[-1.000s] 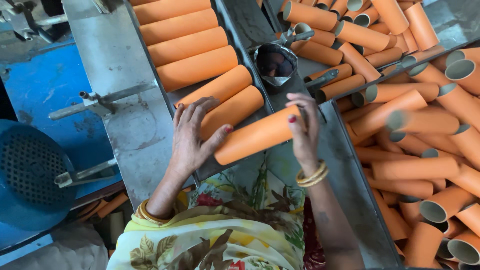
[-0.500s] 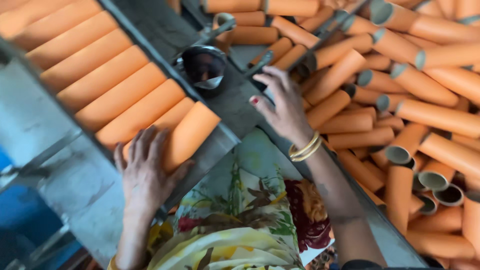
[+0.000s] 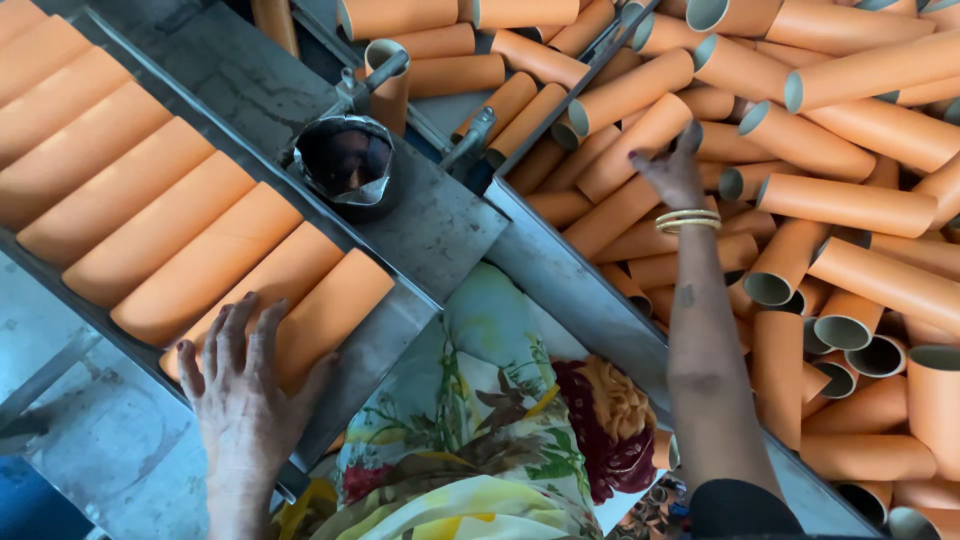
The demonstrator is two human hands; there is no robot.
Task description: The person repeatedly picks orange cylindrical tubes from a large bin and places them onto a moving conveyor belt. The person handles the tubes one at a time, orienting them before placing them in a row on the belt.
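Observation:
My left hand lies flat, fingers spread, on the nearest orange tube of a row of orange tubes lying side by side in a grey metal trough. My right hand, with gold bangles at the wrist, reaches out over a heap of loose orange tubes in a bin at the right; its fingers hang over the tubes and hold nothing that I can see.
A small dark pot lined with plastic sits on the grey metal ledge between the trough and the bin. A metal lever stands behind it. Flowered cloth covers my lap.
The tube carried in both hands has been laid at the near end of the row. My left hand stays on it; my right hand has let go and swung right over the heap.

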